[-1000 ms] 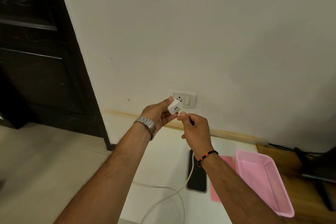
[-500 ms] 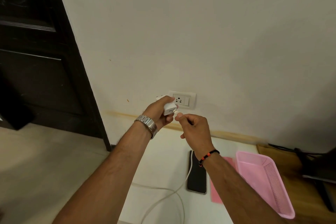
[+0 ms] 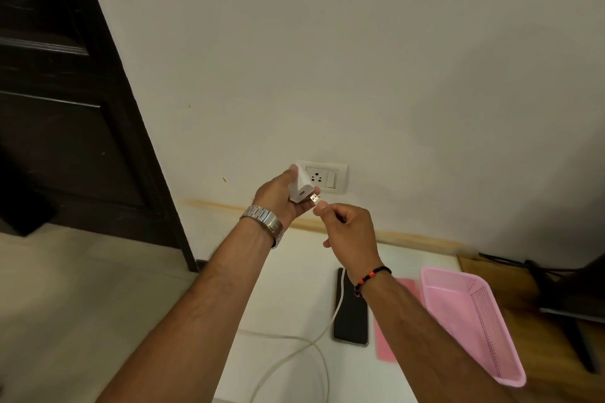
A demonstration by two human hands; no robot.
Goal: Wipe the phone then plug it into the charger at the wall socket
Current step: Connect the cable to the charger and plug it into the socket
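My left hand (image 3: 278, 195) grips a white charger block (image 3: 300, 188) in front of the wall socket (image 3: 322, 177), its port turned toward my right hand. My right hand (image 3: 347, 232) pinches the USB plug (image 3: 314, 198) of a white cable (image 3: 294, 348), and the plug's tip is just short of the port. The cable hangs down and loops over the white table (image 3: 288, 288). A black phone (image 3: 351, 311) lies flat on the table under my right wrist, with the cable crossing its left edge.
A pink cloth (image 3: 389, 340) lies right of the phone, and a pink plastic basket (image 3: 474, 321) sits beside it. A dark door (image 3: 65, 108) stands at the left. Black cables (image 3: 510, 260) and a dark stand are at the far right on a wooden surface.
The charger block has turned in my left hand so its port faces right. The USB plug now shows at my right fingertips, close to the port.
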